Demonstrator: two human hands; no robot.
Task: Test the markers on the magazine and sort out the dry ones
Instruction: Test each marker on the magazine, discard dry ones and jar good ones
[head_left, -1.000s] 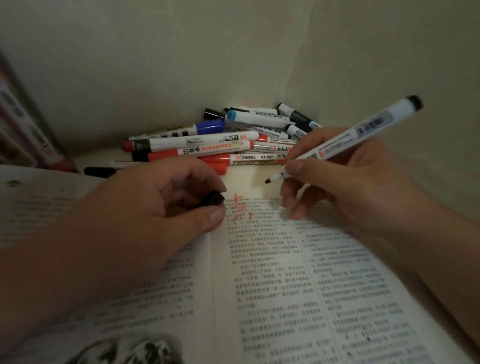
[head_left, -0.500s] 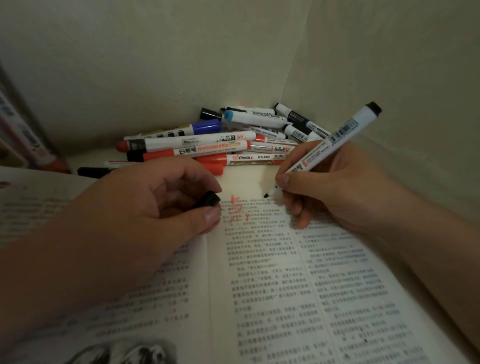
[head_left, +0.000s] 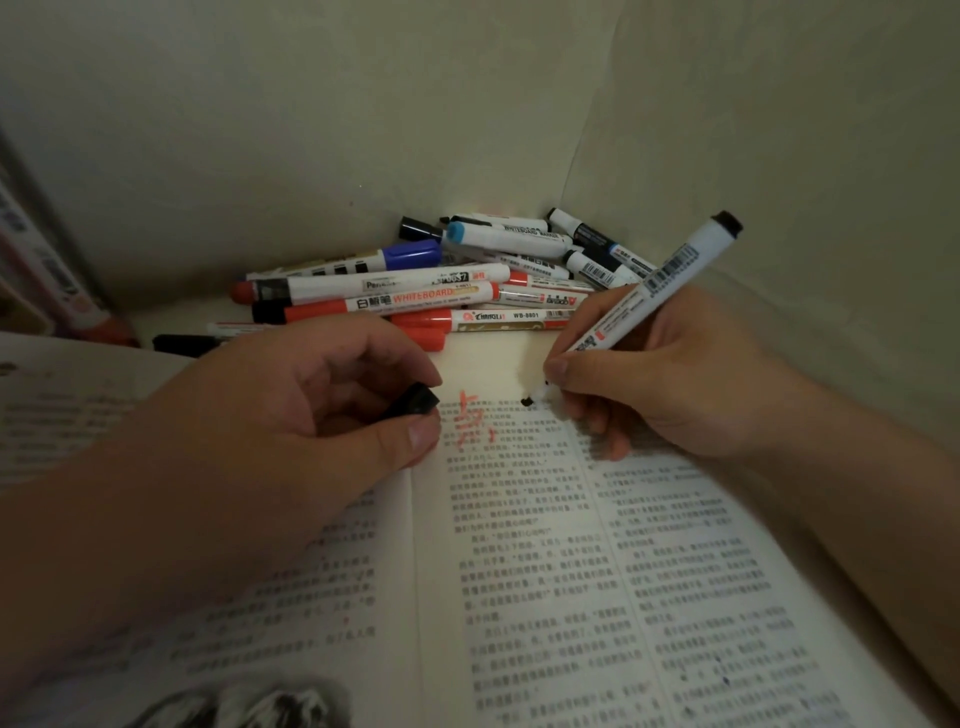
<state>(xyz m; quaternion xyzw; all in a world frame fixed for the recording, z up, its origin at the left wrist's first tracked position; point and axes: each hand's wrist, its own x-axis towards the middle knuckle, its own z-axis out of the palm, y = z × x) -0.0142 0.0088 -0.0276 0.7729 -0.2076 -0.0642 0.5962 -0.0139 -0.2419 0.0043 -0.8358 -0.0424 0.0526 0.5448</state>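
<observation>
Two hands work over the open magazine (head_left: 519, 571). At centre right, the right hand (head_left: 675, 374) has its fingers gripping a white marker (head_left: 649, 291) like a pen, tip down on the page top at a small black dot (head_left: 527, 401). The left hand (head_left: 291, 415) pinches the black cap (head_left: 415, 401). Red scribbles (head_left: 470, 421) sit between them, and spare markers (head_left: 415, 291) are piled at upper centre.

Matt printed paper magazine (head_left: 545, 545); glossy smooth plastic markers (head_left: 395, 291).
</observation>
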